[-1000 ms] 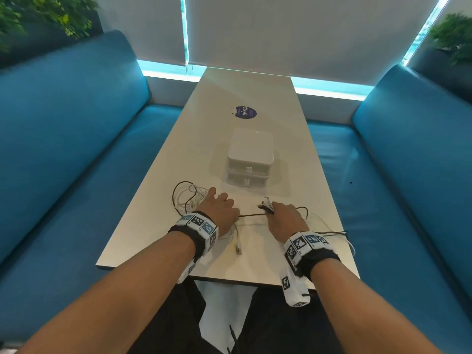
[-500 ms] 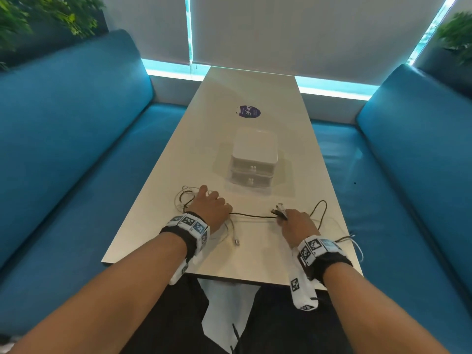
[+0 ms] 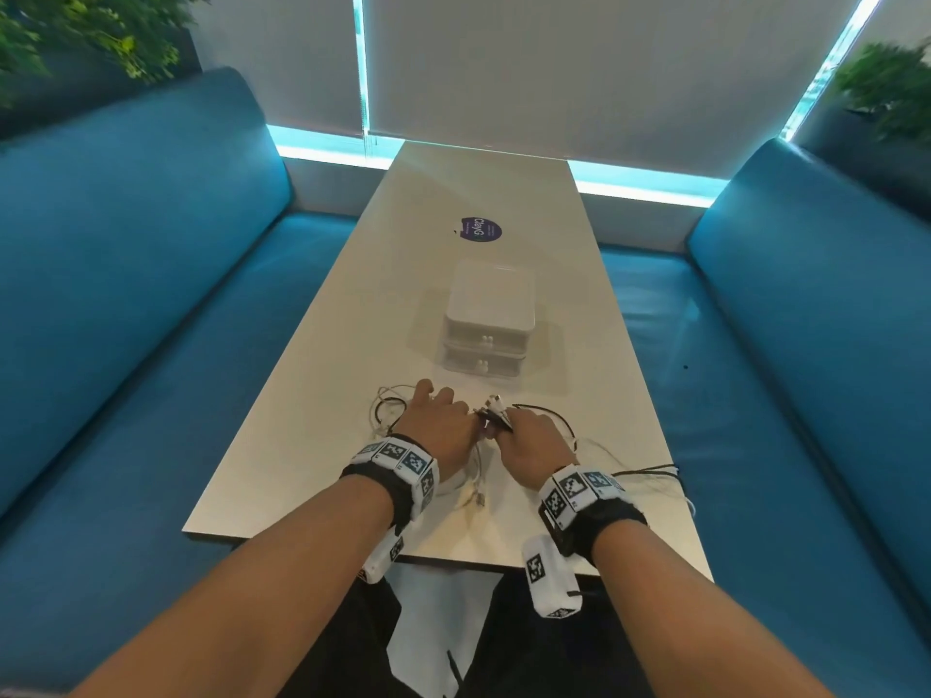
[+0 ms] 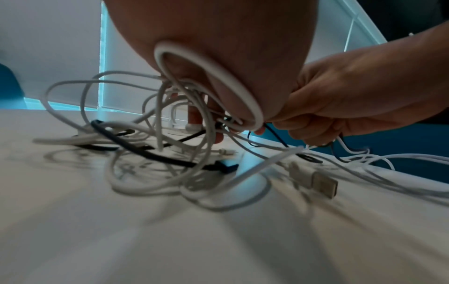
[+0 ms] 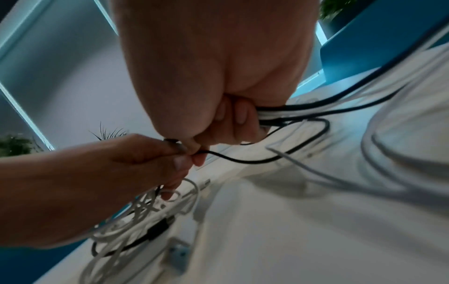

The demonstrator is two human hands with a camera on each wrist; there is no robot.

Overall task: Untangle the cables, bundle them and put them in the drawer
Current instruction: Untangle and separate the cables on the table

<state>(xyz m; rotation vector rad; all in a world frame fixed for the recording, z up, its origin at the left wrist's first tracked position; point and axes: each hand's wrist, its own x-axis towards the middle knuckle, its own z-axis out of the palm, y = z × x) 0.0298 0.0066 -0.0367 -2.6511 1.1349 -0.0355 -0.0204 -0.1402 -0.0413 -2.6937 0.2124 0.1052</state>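
A tangle of white and black cables lies on the white table near its front edge. My left hand rests over the tangle; white loops hang from its curled fingers. Its thumb and forefinger pinch a thin black cable. My right hand sits right beside it, fingers curled round a bunch of black and white cables whose plugs stick up from its fist. More cable trails right behind that wrist. A USB plug lies loose on the table.
A small white two-drawer unit, both drawers closed, stands mid-table just beyond my hands. A round purple sticker is farther back. Blue benches flank the table on both sides.
My hands were apart with a black cable stretched between them. The right hand has moved left and now meets the left hand; the stretched cable has gone slack.
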